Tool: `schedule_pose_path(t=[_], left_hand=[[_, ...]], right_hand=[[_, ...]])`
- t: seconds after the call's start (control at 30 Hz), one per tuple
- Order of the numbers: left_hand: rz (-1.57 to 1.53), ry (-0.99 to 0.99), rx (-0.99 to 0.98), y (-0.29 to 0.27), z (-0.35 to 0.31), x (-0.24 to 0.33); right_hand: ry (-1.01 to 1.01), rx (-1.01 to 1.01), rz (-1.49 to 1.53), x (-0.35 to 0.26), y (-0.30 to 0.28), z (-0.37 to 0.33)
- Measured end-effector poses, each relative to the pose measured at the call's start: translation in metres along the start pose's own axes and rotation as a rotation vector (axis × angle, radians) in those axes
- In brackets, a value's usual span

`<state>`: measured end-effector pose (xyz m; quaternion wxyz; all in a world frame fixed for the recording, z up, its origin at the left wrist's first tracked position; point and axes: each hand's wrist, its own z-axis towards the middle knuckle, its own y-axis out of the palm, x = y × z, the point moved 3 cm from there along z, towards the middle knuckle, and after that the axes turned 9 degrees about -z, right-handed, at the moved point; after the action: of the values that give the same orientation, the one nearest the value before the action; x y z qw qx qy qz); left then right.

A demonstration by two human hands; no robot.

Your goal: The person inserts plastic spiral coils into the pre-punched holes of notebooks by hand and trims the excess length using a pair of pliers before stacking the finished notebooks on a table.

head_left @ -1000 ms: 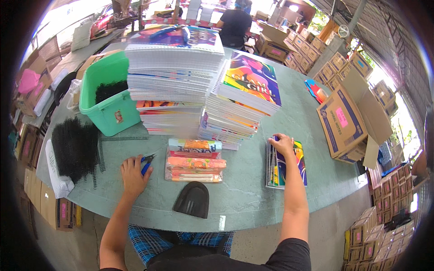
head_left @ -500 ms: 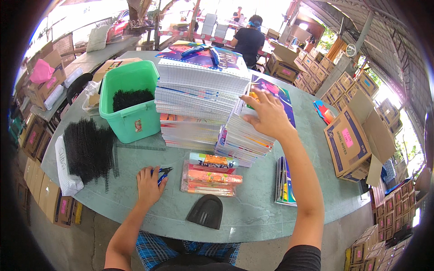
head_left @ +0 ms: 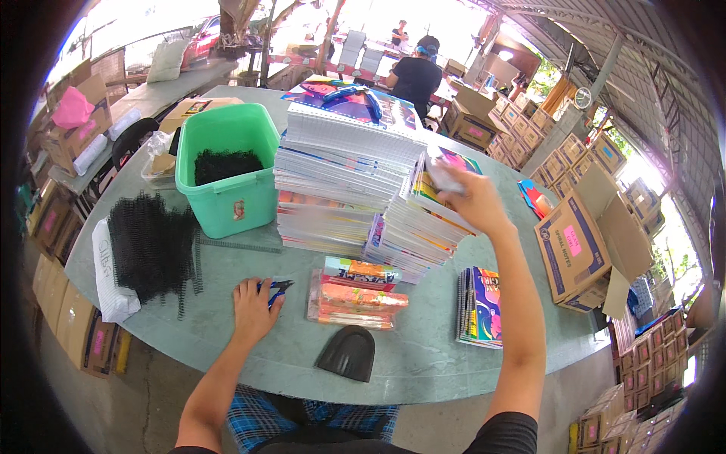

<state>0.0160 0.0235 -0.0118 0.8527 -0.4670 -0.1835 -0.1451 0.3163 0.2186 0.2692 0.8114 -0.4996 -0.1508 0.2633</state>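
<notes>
My left hand (head_left: 255,309) rests on the table, closed around small blue-handled pliers (head_left: 275,290), their dark jaws pointing right. My right hand (head_left: 478,203) is at the top of the right-hand stack of unbound notebooks (head_left: 423,227). Its fingers are curled and blurred around the white page edge of a notebook (head_left: 446,175). Beside it rises a taller stack of punched notebooks (head_left: 340,170), with another blue-handled tool (head_left: 354,97) on top. Several spiral-bound notebooks (head_left: 479,306) lie near my right forearm.
A green bin (head_left: 227,208) holds black coils, and a heap of black spiral coils (head_left: 151,246) lies left of it. Orange packs (head_left: 355,299) and a dark curved piece (head_left: 346,354) lie in front. An open carton (head_left: 572,246) stands at right. Another person (head_left: 416,79) sits beyond.
My right hand has gone from lying spread on the right-hand stack to curling around a notebook's page edge there, shifting slightly right. The left hand still holds the pliers. The view has shifted slightly.
</notes>
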Motion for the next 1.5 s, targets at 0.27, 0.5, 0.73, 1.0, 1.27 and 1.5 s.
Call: schedule_pose_path(t=[0.27, 0.5, 0.73, 1.0, 1.27, 1.5], left_hand=[[-0.468, 0.143, 0.189, -0.051, 0.038, 0.074], [-1.264, -0.019, -0.372, -0.085, 0.108, 0.125], [-1.079, -0.253, -0.297, -0.024, 0.097, 0.081], [-1.265, -0.208, 0.039, 0.005, 0.074, 0.089], [-0.192, -0.18, -0.094, -0.048, 0.069, -0.06], [0.36, -0.511, -0.191, -0.066, 0.027, -0.131]], right_hand=[[0.111, 0.751, 0.452, -0.014, -0.13, -0.128], [-0.048, 0.162, 1.191, -0.039, -0.017, -0.119], [0.265, -0.152, 1.183, -0.015, 0.099, -0.113], [0.628, 0.349, 1.233, -0.041, 0.156, -0.133], [0.613, 0.437, 1.063, -0.051, 0.139, -0.125], [0.283, 0.496, 0.462, -0.061, 0.113, -0.103]])
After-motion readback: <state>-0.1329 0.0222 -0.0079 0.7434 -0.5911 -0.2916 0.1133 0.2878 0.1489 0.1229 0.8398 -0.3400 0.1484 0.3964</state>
